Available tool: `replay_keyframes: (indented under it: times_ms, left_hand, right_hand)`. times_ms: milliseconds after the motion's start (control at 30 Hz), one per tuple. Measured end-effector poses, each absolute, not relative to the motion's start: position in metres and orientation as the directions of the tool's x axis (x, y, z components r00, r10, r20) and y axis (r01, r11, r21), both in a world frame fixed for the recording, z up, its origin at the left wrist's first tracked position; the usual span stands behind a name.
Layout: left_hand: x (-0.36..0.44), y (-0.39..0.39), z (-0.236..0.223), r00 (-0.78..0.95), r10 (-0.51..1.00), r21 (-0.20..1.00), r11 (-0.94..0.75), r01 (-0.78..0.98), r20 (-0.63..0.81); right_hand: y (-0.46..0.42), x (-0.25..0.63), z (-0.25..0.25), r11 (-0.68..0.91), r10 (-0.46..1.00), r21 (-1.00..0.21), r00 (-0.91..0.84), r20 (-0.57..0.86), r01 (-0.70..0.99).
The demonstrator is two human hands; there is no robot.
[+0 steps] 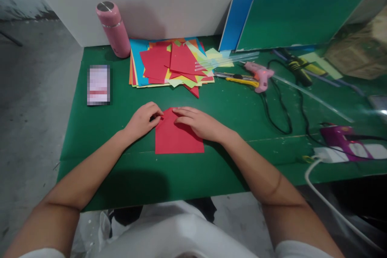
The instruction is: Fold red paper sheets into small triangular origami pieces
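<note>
A sheet of red paper (179, 141) lies on the green tabletop in front of me, its top corners folded or slanted inward. My left hand (144, 120) pinches the paper's upper left edge between thumb and fingers. My right hand (201, 123) rests flat on the upper right part, fingers stretched out toward the top edge and covering that corner. Beyond the hands sits a stack of coloured paper (137, 62) with red, yellow and pale green cut pieces (187, 62) scattered on top.
A pink bottle (116, 34) and a blurred-out rectangular item (98, 85) stand and lie at the left. On the right are a yellow utility knife (242, 80), a pink glue gun (260, 75) with its cord, clear glue sticks (229, 60), dark-and-yellow tools (296, 68) and a power strip (329, 155).
</note>
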State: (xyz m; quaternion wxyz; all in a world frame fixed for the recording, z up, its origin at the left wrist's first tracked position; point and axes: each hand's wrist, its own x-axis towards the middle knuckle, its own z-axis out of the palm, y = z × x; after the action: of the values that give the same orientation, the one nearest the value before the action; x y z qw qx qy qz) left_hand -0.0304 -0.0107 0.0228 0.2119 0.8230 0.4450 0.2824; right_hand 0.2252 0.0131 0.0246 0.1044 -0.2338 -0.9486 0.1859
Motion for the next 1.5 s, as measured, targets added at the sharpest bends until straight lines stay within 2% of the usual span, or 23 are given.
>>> replay_keyframes:
  times_ms: [167, 300, 633, 867, 1200, 1500]
  left_hand:
    - [-0.034, -0.007, 0.022, 0.592, 0.753, 0.5, -0.645, 0.578, 0.288]
    - [-0.037, -0.005, 0.021, 0.63, 0.712, 0.47, -0.691, 0.549, 0.31]
    - [-0.041, -0.002, 0.023, 0.646, 0.676, 0.435, -0.73, 0.526, 0.353]
    - [-0.043, -0.002, 0.025, 0.668, 0.677, 0.451, -0.723, 0.523, 0.309]
    - [-0.044, -0.003, 0.02, 0.708, 0.646, 0.361, -0.757, 0.545, 0.285]
    - [-0.04, -0.004, 0.024, 0.714, 0.613, 0.3, -0.789, 0.536, 0.339]
  right_hand:
    - [0.013, 0.226, 0.027, 0.818, 0.492, -0.392, -0.865, 0.1, 0.42]
    - [0.013, 0.225, 0.029, 0.813, 0.496, -0.399, -0.864, 0.091, 0.424]
    - [0.013, 0.225, 0.026, 0.818, 0.492, -0.389, -0.866, 0.089, 0.424]
    - [0.013, 0.226, 0.025, 0.815, 0.492, -0.399, -0.865, 0.096, 0.42]
    - [0.013, 0.225, 0.025, 0.818, 0.486, -0.404, -0.868, 0.105, 0.41]
    - [0.013, 0.226, 0.024, 0.818, 0.485, -0.4, -0.869, 0.096, 0.412]
